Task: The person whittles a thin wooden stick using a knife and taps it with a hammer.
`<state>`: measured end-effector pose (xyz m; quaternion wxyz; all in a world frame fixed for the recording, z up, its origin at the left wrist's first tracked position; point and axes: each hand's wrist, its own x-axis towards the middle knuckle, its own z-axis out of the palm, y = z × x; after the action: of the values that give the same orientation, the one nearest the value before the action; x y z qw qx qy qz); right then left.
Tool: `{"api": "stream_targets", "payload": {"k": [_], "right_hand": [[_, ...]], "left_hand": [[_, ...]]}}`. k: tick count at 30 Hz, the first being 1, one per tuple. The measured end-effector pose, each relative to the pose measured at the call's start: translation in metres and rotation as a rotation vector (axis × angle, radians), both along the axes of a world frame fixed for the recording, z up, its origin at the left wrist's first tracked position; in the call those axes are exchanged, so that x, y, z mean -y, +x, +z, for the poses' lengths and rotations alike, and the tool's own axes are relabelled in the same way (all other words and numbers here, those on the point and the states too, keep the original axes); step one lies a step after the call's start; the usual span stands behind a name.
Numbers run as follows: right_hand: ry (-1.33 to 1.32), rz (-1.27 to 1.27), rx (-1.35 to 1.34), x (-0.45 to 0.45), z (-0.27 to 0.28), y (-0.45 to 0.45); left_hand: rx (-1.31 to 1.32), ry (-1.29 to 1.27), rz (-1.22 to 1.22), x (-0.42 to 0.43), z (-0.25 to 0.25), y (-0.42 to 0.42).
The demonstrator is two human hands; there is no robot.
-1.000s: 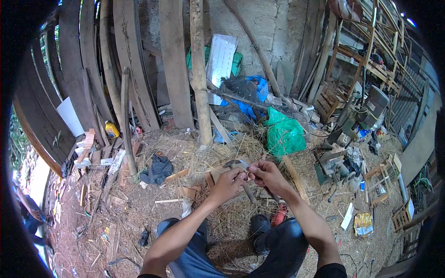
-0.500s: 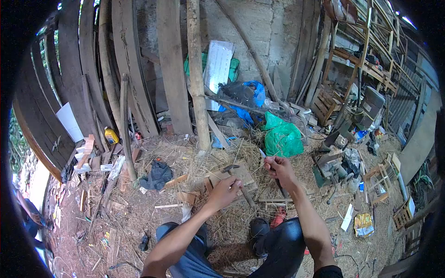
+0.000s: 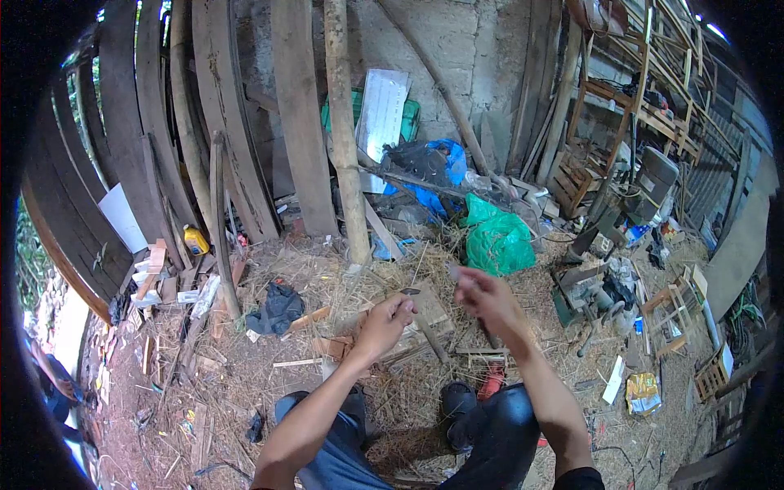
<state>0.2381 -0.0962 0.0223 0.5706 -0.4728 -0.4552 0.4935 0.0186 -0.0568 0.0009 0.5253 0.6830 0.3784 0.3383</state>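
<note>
My left hand is held in front of my knees, with its fingers curled in a pinch. Whatever it holds, if anything, is too small to make out. Just beyond and beside it a hammer lies tilted across a flat wooden board, its dark head partly behind my fingers. To the right my raised right hand is smeared by motion. Its fingers are closed on a small pale object that pokes out at the fingertips, and its kind is unclear.
Straw and wood scraps cover the ground. A green plastic bag sits ahead, a dark crumpled bag to the left, a yellow bottle by the planks. A wooden post stands in front. At far left, part of another person shows.
My right hand has shifted slightly left and turned, now blurred. My left hand has moved a little left, fingers still curled. The hammer stays about where it was.
</note>
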Motion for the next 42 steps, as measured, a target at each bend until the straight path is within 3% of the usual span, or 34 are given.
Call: {"api": "stream_targets", "payload": {"k": [2, 4, 9, 12, 14, 16, 18, 20, 22, 25, 29, 40, 42], "right_hand": [[-0.003, 0.086, 0.081, -0.002, 0.0, -0.022], [-0.023, 0.265, 0.022, -0.004, -0.005, -0.033], [-0.071, 0.205, -0.12, -0.008, -0.001, -0.016], [-0.064, 0.275, 0.072, 0.001, 0.003, -0.026], [-0.05, 0.316, 0.029, -0.003, -0.004, -0.029], [-0.106, 0.112, 0.144, -0.012, -0.011, -0.017], [-0.04, 0.106, 0.037, -0.014, -0.007, 0.001], [-0.017, -0.092, -0.151, -0.017, -0.012, 0.022], [0.001, -0.038, -0.211, -0.012, -0.008, 0.021], [-0.073, 0.064, -0.037, 0.0, -0.004, -0.006], [-0.089, 0.246, -0.095, 0.0, -0.006, -0.023], [-0.075, 0.116, -0.021, -0.009, 0.003, -0.001], [-0.054, -0.024, -0.039, -0.006, 0.011, 0.008]], "left_hand": [[0.054, 0.018, -0.024, 0.001, 0.0, 0.01], [0.056, 0.32, -0.01, 0.002, -0.003, 0.015], [-0.025, 0.31, -0.022, 0.009, 0.001, 0.012], [-0.069, 0.261, -0.026, 0.01, -0.001, 0.014], [-0.084, 0.22, -0.025, 0.009, 0.0, 0.013], [-0.039, 0.333, -0.019, 0.013, 0.0, 0.011], [-0.075, 0.283, -0.04, 0.014, 0.001, 0.008], [-0.108, 0.236, -0.066, 0.017, 0.005, 0.005], [-0.234, 0.226, -0.061, 0.02, 0.012, 0.002], [-0.17, 0.28, -0.019, 0.014, 0.0, 0.006], [-0.148, 0.238, -0.036, 0.016, 0.014, 0.004], [-0.164, 0.305, -0.011, 0.017, 0.022, 0.013], [-0.151, 0.258, -0.035, 0.02, 0.026, 0.012]]}}
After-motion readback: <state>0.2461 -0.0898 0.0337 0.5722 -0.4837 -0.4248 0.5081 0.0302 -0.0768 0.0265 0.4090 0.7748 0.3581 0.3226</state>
